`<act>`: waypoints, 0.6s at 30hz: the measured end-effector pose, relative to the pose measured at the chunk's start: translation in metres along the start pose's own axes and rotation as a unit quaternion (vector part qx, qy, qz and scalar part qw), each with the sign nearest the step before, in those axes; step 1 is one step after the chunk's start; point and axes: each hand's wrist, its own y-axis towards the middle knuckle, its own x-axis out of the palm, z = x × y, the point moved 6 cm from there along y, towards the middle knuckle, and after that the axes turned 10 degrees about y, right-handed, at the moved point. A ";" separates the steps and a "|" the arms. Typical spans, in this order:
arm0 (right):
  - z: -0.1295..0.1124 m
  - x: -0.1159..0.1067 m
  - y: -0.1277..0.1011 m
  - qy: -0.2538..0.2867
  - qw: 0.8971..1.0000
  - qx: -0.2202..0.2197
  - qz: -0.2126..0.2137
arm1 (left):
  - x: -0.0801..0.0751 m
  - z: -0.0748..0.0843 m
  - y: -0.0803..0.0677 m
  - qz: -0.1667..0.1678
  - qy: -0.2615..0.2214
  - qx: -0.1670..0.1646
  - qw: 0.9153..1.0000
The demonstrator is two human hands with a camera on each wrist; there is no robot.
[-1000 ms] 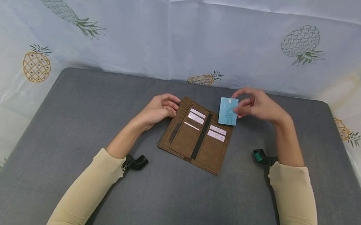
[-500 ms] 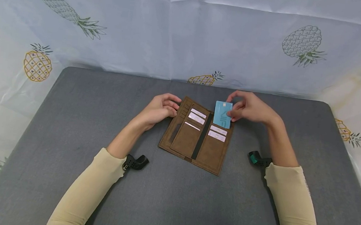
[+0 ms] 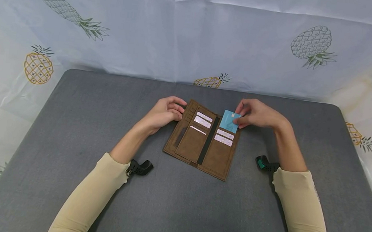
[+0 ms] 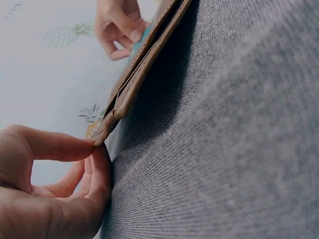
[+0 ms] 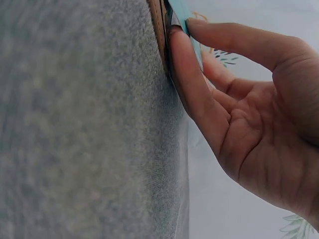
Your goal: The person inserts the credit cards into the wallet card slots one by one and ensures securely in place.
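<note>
A brown wallet [image 3: 190, 142] lies spread out on the grey table, with several white-labelled slots and a dark strap down its middle. My left hand [image 3: 163, 114] pinches the wallet's left edge between thumb and fingers; the left wrist view shows that edge [image 4: 107, 124] lifted a little off the cloth. In my right hand [image 3: 257, 113] a light-blue bank card [image 3: 228, 121] is pinched by its right side, thumb on the front face. The card lies tilted over the upper right slots, its lower edge right above the white labels [image 3: 224, 136].
A grey cloth covers the table [image 3: 176, 212]. Behind it hangs a pale curtain [image 3: 146, 33] printed with pineapples. Black wrist cameras [image 3: 140, 167] sit by both beige sleeves [image 3: 301, 205].
My right hand has moved left and down with the bank card, from beyond the wallet's corner onto its upper right slots. The card has turned and tilted. My left hand stays in place.
</note>
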 end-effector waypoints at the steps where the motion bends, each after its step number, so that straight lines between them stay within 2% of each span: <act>1: -0.001 0.001 0.000 -0.003 1.000 -0.003 -0.004 | 0.000 0.000 0.000 0.000 0.000 0.000 1.000; 12: -0.006 0.007 -0.004 -0.035 0.997 -0.038 -0.052 | 0.000 0.000 0.001 0.000 0.005 0.002 1.000; 18: -0.006 0.008 -0.003 -0.045 0.996 -0.043 -0.065 | 0.000 -0.001 0.000 0.000 0.006 0.001 1.000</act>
